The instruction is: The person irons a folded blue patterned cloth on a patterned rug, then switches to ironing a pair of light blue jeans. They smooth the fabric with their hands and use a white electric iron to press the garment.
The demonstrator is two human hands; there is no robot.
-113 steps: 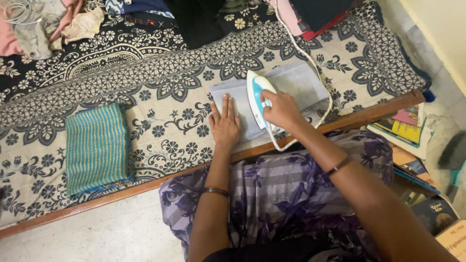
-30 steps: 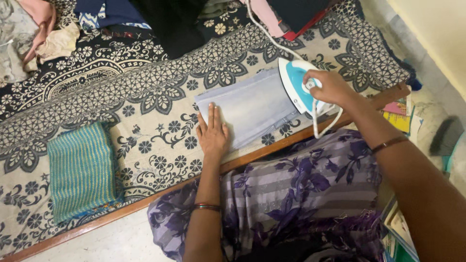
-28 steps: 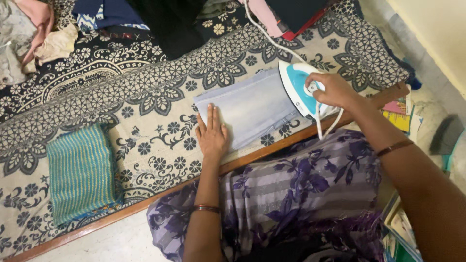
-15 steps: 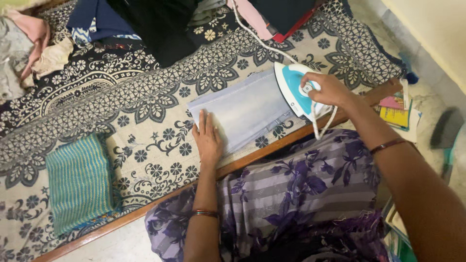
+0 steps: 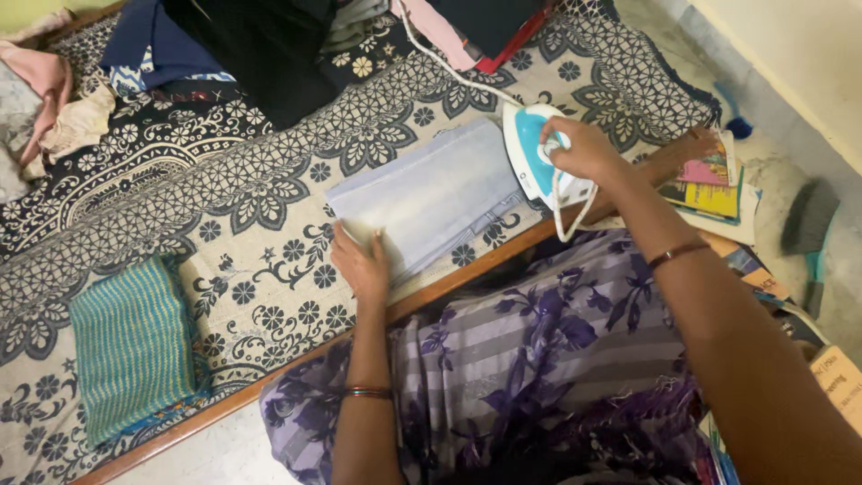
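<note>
Right hand (image 5: 582, 151) is gripping the iron (image 5: 536, 160), which is sitting at the cloth's (image 5: 429, 196) right end. Left hand (image 5: 361, 263) is curling its fingers under the cloth's near left corner on the bedspread (image 5: 269, 242).

The right hand (image 5: 584, 151) covers the handle and rear of the iron (image 5: 532, 154), so the grip itself is hidden, and the white cord (image 5: 566, 211) disappears under that hand. The left hand (image 5: 361, 265) hides the lower-left corner of the folded grey cloth (image 5: 426, 193); whether its fingers pinch the edge cannot be told. At the top of the frame the heap of clothes (image 5: 269, 40) is cut off. At the right edge the books (image 5: 709, 184) and the dark brush (image 5: 808, 216) are partly cropped and blurred. The striped green cloth (image 5: 130, 346) lies at lower left, its far corner blurred.
</note>
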